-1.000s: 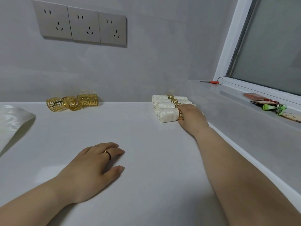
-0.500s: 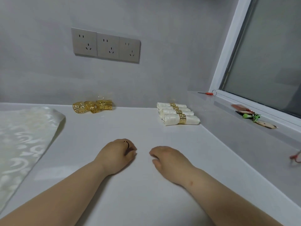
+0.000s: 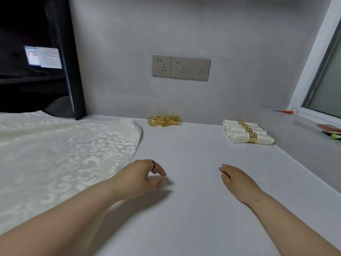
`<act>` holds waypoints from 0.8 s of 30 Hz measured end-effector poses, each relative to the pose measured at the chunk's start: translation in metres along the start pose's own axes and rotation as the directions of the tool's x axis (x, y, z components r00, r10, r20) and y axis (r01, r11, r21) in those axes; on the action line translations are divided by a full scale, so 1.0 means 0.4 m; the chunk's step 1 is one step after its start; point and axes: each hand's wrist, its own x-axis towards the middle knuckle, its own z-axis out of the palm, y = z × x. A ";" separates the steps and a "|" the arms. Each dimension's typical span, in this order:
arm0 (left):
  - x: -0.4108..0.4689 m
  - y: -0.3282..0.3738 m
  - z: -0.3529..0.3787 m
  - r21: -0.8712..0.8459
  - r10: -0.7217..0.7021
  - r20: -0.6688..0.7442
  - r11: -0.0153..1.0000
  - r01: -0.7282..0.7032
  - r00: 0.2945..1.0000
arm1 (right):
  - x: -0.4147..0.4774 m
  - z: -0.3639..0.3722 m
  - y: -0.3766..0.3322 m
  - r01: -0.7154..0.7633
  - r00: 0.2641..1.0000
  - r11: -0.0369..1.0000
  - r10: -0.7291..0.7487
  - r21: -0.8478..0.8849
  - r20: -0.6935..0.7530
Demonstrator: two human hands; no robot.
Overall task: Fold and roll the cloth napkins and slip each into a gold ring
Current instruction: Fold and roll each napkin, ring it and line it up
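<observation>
Cream damask cloth [image 3: 60, 156] lay flat on the left part of the surface [image 3: 193, 209], its near corner just beside the left hand [image 3: 140, 176]. That hand hung empty, fingers loosely curled, its grip closed on nothing. Farther back, a cluster of gold rings [image 3: 163, 121] sat against the wall, well apart from both hands. The right hand [image 3: 234, 179] rested empty too, fingers relaxed and slack. Beyond it, four rolled napkins [image 3: 247, 133] already wore rings. The next step looked to be taking a fresh napkin: the left hand would do well to pinch the cloth's right edge and draw it to the bare middle, smoothing it before folding.
</observation>
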 end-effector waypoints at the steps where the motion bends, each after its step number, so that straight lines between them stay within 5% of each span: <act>1: -0.053 -0.018 -0.022 -0.018 -0.025 -0.002 1.000 0.025 1.000 | -0.002 0.002 -0.008 -0.004 1.000 1.000 0.004 0.001 0.013; 5: -0.222 -0.096 -0.068 -0.095 -0.126 0.005 0.988 0.126 0.992 | -0.012 0.002 -0.023 -0.031 0.999 0.999 0.031 -0.015 0.020; 9: -0.347 -0.137 -0.076 -0.356 -0.149 -0.021 0.925 0.132 0.989 | -0.037 0.015 -0.042 -0.090 0.995 0.994 0.088 -0.066 -0.039; 13: -0.385 -0.155 -0.065 -0.324 -0.077 -0.033 0.944 0.062 0.997 | -0.065 0.022 -0.061 -0.144 0.986 0.986 0.137 -0.083 -0.091; 24: -0.383 -0.174 -0.038 -0.380 -0.166 -0.147 0.920 0.099 0.975 | -0.085 0.029 -0.075 -0.164 0.976 0.986 0.158 -0.027 -0.151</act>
